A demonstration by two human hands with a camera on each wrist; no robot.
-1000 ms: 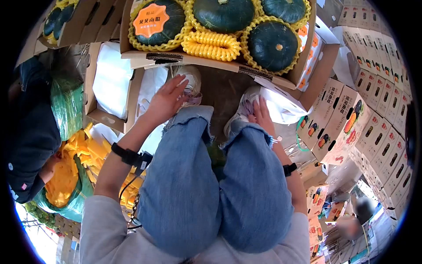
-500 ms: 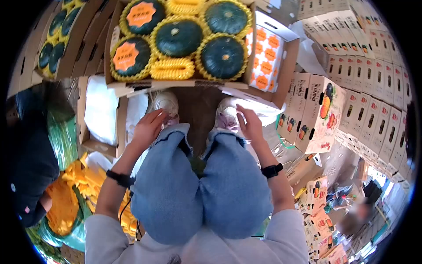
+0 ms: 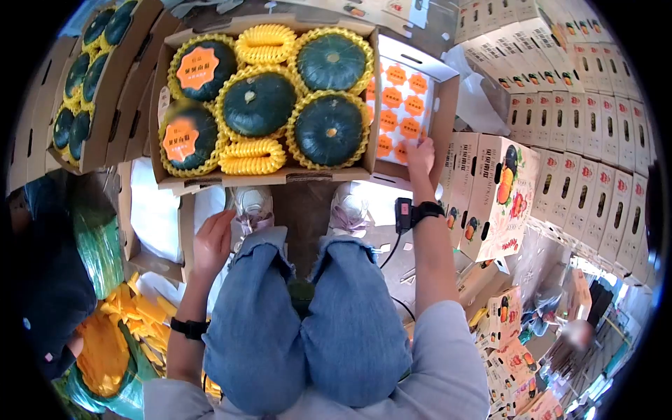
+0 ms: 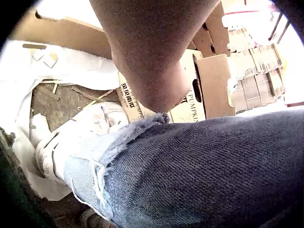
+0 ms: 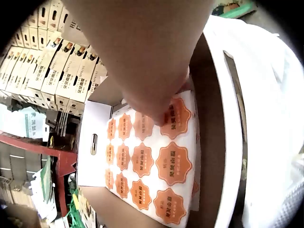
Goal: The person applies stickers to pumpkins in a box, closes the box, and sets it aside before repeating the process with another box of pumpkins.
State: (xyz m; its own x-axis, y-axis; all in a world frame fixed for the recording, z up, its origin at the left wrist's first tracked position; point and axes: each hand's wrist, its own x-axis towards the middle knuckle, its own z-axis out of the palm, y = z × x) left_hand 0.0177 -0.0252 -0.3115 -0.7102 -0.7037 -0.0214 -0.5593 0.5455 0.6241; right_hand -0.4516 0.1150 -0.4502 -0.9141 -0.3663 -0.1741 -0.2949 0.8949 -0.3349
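1. left hand [image 3: 212, 241] is lying relaxed at lower left of centre, fingers loose and holding nothing, just beside the frayed hem of the jeans [image 3: 280, 329].
2. pumpkin carton [image 3: 266, 176] is sitting open at upper centre, just past the shoes [image 3: 253, 201]. green pumpkins [image 3: 259, 103] are sitting in yellow foam nets, two wearing orange labels.
3. sticker sheet [image 3: 395, 98] is lying in a white box [image 3: 422, 61] touching the carton's right side.
4. right hand [image 3: 421, 155] is reaching onto the sheet's lower right corner, fingertips touching it. can't tell if they're pinching a sticker.
5. printed cartons [image 3: 588, 140] are standing stacked along the right edge.
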